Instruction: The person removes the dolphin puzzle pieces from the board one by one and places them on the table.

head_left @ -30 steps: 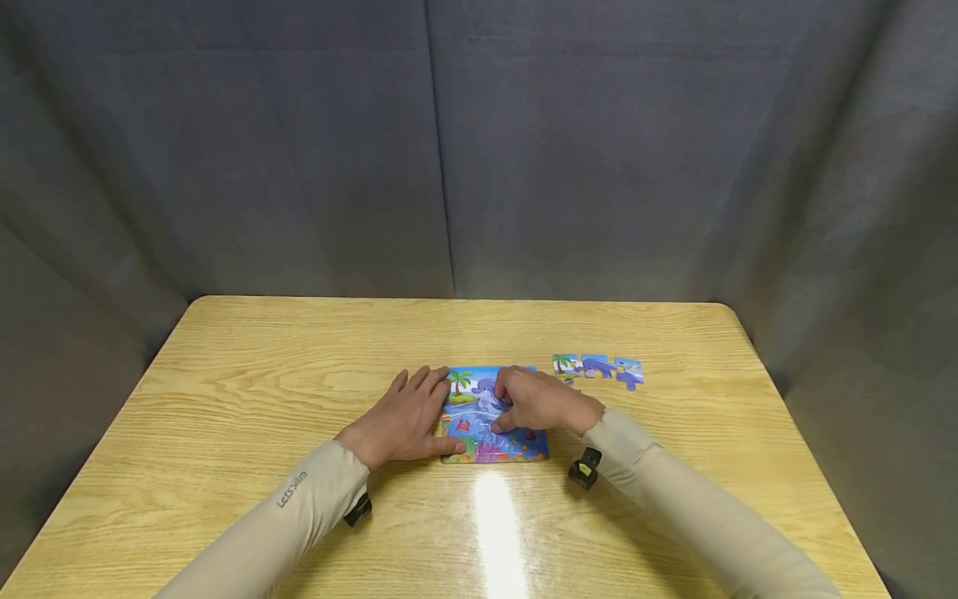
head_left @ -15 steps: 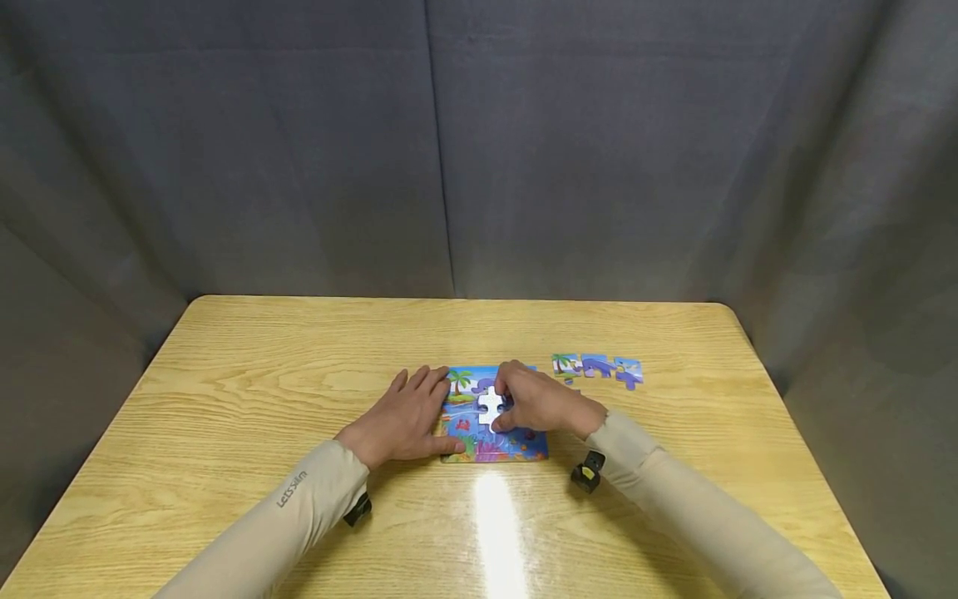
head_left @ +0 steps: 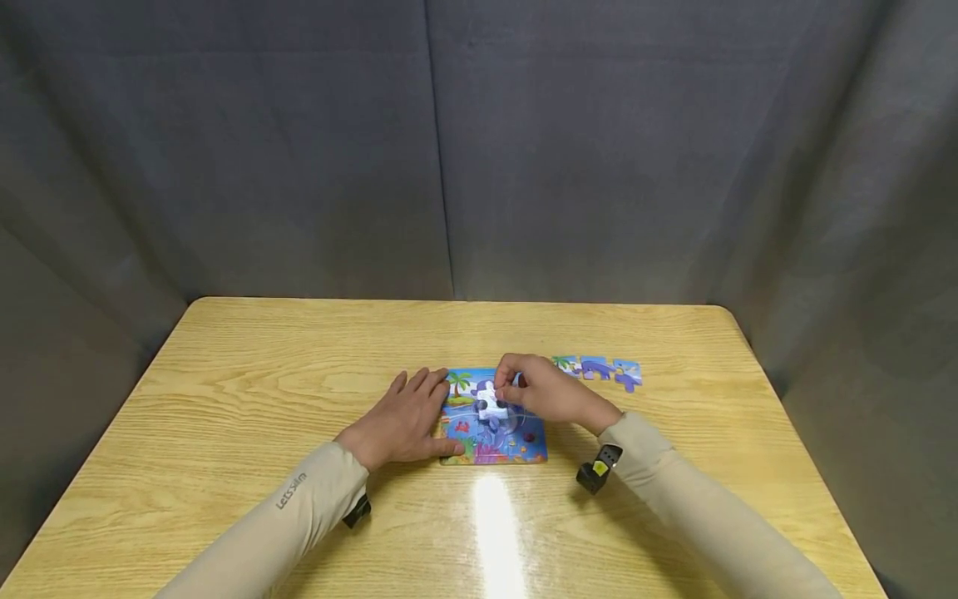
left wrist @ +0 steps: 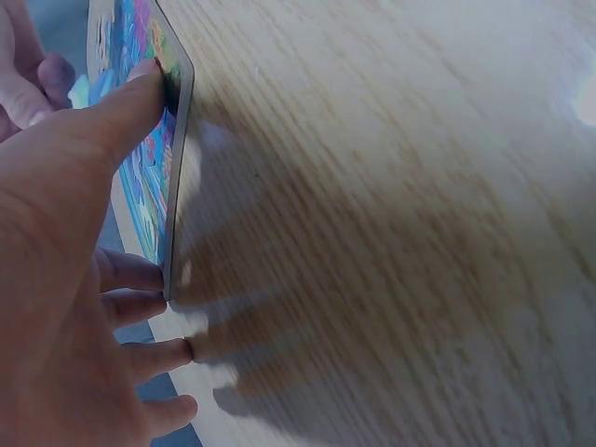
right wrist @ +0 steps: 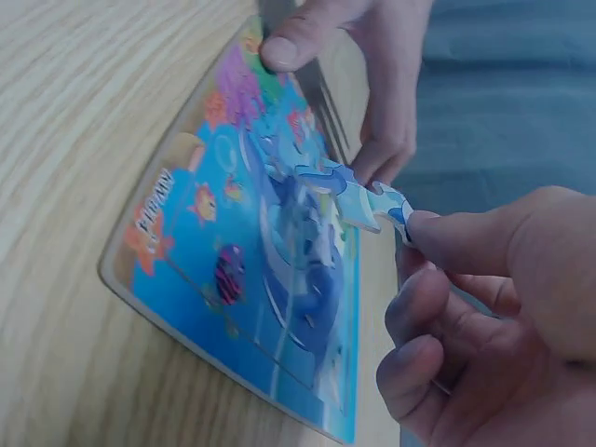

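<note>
A sea-picture jigsaw board (head_left: 524, 449) with a dolphin and a palm tree lies flat on the table. My left hand (head_left: 402, 423) rests at its left side, thumb on the near left corner, fingers spread along the edge. Over the middle of the board, my right hand (head_left: 550, 393) pinches a jigsaw piece (head_left: 491, 406) between thumb and index finger. In the right wrist view this piece (right wrist: 349, 197) is blue and white and tilted, its far end overlapping the board; it looks pale in the head view. The right hand's other fingers are curled.
Behind the right hand lie several loose jigsaw pieces, among them a dolphin piece (head_left: 596, 368) and a sky piece (head_left: 629, 374). The wooden table (head_left: 247, 358) has a strip of glare in front of the board. A grey curtain (head_left: 299, 166) hangs behind and at both sides.
My right fingers were down on the middle of the board; the piece has since come up and tilted in their pinch. The right wrist has shifted slightly right. The left hand stays put.
</note>
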A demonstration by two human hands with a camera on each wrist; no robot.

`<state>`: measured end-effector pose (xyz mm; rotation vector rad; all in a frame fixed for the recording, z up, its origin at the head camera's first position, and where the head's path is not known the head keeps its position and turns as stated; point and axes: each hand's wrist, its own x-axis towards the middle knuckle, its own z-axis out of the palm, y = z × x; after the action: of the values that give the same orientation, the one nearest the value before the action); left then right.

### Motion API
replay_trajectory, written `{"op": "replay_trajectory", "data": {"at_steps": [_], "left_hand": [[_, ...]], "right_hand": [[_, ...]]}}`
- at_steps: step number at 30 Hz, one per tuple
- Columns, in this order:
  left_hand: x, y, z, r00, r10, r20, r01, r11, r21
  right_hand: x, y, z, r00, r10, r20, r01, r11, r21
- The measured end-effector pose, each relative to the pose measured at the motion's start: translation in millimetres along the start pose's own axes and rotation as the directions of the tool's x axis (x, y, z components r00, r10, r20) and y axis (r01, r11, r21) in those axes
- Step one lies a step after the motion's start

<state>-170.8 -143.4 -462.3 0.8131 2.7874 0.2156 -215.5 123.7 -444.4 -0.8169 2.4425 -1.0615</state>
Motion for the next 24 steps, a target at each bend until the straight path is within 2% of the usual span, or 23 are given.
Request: {"op": "replay_trajectory", "data": {"at_steps": [7,19,24], "left_hand": [[0.7,0.0,1.9,1.000,-0.007,0.006,0.007,1.000,-0.009],[-1.4,1.8,0.4,1.000,-0.020,0.015,0.021,0.999,-0.026],[-2.0,2.0,-0.4,1.000,-0.015,0.010,0.015,0.999,-0.028]], "right_hand": [[-10.6,7.9,-13.9,0.999,0.039,-0.038,-0.038,0.998,0.042],[-45.2,31.9,-50.0,0.987,0.121,-0.103,-0.113,0.991,0.077],[-56.4,44.5,-58.8,0.981,0.116,-0.158,-0.113,0.993,0.028]]}}
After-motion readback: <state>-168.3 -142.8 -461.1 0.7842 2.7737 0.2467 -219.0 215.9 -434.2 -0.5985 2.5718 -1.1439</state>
